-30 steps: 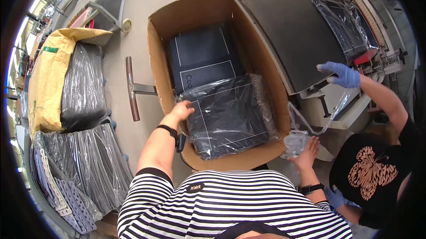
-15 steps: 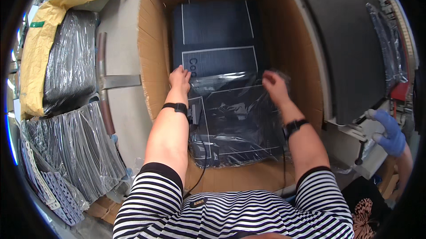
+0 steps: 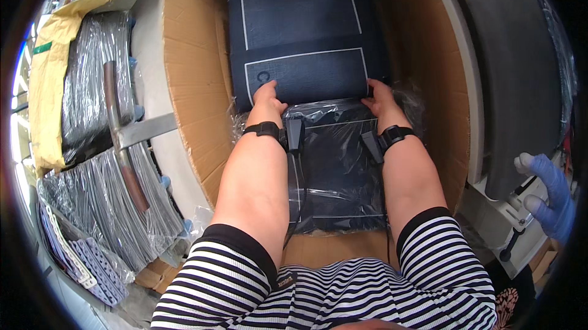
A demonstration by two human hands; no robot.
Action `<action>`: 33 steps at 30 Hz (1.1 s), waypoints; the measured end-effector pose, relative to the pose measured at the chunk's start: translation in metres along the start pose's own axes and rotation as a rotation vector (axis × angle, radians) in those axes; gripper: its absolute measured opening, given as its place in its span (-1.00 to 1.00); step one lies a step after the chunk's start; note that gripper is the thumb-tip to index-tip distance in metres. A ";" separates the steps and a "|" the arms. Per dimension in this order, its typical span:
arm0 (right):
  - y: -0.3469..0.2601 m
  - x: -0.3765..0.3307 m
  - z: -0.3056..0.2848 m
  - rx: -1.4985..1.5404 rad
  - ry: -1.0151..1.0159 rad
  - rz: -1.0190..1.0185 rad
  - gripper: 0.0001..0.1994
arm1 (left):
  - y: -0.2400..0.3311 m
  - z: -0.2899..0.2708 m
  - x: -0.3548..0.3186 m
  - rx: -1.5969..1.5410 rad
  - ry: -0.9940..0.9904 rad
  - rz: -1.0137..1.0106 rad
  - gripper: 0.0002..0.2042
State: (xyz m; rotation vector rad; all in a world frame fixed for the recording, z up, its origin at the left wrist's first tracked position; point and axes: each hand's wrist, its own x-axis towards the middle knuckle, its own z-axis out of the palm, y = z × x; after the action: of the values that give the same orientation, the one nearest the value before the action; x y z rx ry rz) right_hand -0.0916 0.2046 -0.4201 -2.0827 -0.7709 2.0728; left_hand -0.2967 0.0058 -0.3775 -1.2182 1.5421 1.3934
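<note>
Inside a deep cardboard box lies a stack of dark blue folded sheets printed with white lines. The stack's near end bulges in a rounded fold. My left hand grips the near left corner of this fold, and my right hand grips its near right corner. Their fingertips are partly hidden by the sheets. Clear plastic film covers more dark blue material between my forearms, wrinkling along the fold. Each wrist wears a black band with a small device.
To the left, bundled grey sheets in clear plastic lie beside a yellow wrapper and a brown-handled metal bar. A dark grey padded surface borders the box at right. A co-worker's blue-gloved hand is at lower right.
Both hands have moved onto the near corners of the dark blue fold and closed there. The right hand had been raised over the film. The box and stack now appear higher in view.
</note>
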 end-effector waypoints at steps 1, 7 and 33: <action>0.005 0.005 0.001 0.147 -0.010 0.001 -0.43 | 0.000 0.000 0.003 -0.102 0.047 0.072 -0.33; 0.028 -0.013 0.025 0.308 0.068 -0.156 -0.24 | -0.002 -0.003 0.012 -0.181 0.046 0.076 -0.35; -0.024 -0.037 -0.005 -0.014 -0.047 -0.259 -0.43 | -0.033 0.019 -0.031 -0.500 -0.299 0.235 -0.62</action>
State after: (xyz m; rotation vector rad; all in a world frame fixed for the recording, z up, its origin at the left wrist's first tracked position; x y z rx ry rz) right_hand -0.0917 0.2110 -0.3761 -1.8330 -1.0055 1.9859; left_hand -0.2574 0.0313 -0.3622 -1.0583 1.1911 2.0998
